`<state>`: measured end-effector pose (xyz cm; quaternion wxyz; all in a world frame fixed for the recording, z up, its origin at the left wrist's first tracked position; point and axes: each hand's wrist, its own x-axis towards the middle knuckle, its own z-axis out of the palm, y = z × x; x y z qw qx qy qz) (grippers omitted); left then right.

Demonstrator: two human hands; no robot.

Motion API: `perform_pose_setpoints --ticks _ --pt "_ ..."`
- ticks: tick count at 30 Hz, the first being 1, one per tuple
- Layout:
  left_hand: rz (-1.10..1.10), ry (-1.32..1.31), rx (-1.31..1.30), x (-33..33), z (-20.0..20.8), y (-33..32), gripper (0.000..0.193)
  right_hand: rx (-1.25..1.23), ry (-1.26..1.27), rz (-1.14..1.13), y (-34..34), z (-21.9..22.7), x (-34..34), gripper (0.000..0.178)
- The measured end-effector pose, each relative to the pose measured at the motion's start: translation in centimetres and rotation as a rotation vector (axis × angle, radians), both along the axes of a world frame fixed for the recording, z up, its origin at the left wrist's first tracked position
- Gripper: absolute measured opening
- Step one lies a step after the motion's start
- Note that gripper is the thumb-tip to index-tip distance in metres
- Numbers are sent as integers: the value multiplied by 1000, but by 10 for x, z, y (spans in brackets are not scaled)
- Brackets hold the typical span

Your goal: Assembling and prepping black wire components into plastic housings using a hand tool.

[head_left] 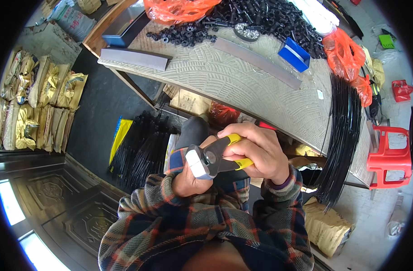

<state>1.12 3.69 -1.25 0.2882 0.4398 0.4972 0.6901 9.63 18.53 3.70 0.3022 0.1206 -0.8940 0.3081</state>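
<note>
Held up in front of my chest is a pair of end-cutting pliers (pixel 212 159) with a dark body, a bright silver jaw face and yellow handles. My right hand (pixel 265 153) is closed round the yellow handles, with the fingers across both of them. Right behind the jaws, my left hand (pixel 188 181) is curled closed. The head of the pliers covers most of its fingers, so what it grips is hidden.
Beyond my hands stands a table (pixel 202 67) with a heap of black bolts and nuts (pixel 269 22), a blue bin (pixel 294 55), metal strips and orange bags. Long black rods (pixel 340 135) hang over its right end. A red stool (pixel 389 158) is at right, stacked sacks (pixel 39 99) at left.
</note>
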Motion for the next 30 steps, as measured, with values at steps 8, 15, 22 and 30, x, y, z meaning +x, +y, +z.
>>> perform_pose_setpoints --ticks 8,15,22,30 --pt "-59 -25 -46 -4 -6 -5 33 -96 -76 24 1 -3 -2 17" --pt "15 60 -35 -5 10 -1 53 -370 -63 -11 -14 -22 -1 18" --pt "13 54 -27 -3 10 -4 54 -541 105 36 -24 -43 0 21" --pt "7 45 -16 -3 9 -6 53 -487 34 -7 -23 -39 4 13"
